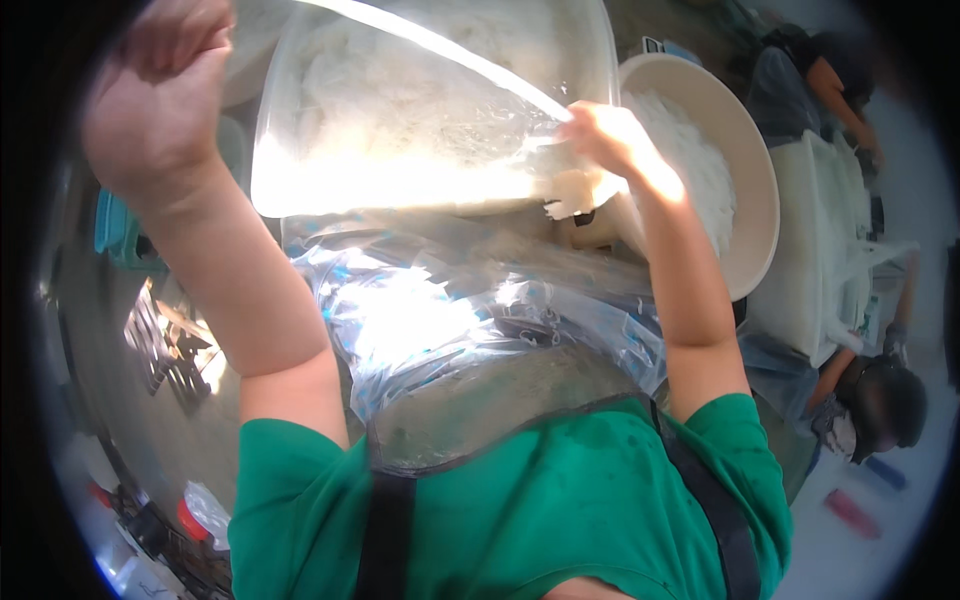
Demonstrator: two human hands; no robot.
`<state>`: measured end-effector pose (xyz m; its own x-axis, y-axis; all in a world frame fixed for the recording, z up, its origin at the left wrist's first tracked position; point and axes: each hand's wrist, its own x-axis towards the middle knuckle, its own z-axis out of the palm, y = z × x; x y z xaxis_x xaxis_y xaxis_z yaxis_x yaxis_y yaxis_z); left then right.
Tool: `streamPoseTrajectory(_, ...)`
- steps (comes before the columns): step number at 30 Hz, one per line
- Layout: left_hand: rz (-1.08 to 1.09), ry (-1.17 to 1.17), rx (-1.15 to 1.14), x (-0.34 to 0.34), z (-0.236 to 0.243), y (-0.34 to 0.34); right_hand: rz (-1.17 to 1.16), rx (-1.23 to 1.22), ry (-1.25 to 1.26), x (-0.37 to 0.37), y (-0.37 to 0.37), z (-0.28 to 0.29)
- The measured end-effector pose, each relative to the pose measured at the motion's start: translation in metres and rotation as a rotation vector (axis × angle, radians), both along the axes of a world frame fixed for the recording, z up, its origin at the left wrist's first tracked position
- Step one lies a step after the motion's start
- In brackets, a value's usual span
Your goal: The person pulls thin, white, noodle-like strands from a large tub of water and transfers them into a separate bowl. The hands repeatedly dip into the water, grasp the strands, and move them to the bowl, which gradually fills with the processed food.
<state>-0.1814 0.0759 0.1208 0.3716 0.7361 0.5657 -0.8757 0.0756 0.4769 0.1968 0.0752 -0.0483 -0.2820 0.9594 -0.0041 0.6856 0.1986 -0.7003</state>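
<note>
My left hand (165, 95) is raised high at the upper left, its fingers curled into a fist. Whatever it may hold is hidden. In my right hand (605, 138), closed fingers pinch the end of a long white strip (440, 45). The strip stretches taut up and leftward, leaving the picture at the top edge. Beneath it stands a large translucent tub (607, 50) holding whitish, wet-looking contents. A round beige basin (762, 190) with a heap of white strands (690, 150) is just right of my right hand.
A clear plastic apron (420, 310) covers my front against the tub. At the right are a white bin (800, 250) and two people, one dark-clad (840, 75), one with a dark-topped head (885, 405). A teal crate (120, 230) and slatted stool (175, 345) stand left.
</note>
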Motion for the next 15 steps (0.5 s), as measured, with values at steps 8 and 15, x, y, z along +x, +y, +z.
streamPoseTrajectory(8, 1.198, 1.19, -0.556, 0.019, -0.207, 0.02, -0.489, 0.688, 0.07, -0.003, 0.045, 0.109)
streamPoseTrajectory(15, 1.455, 1.604, -0.248, 0.049, -0.228, -0.007, 0.549, -0.35, -0.592, -0.077, 0.059, -0.021)
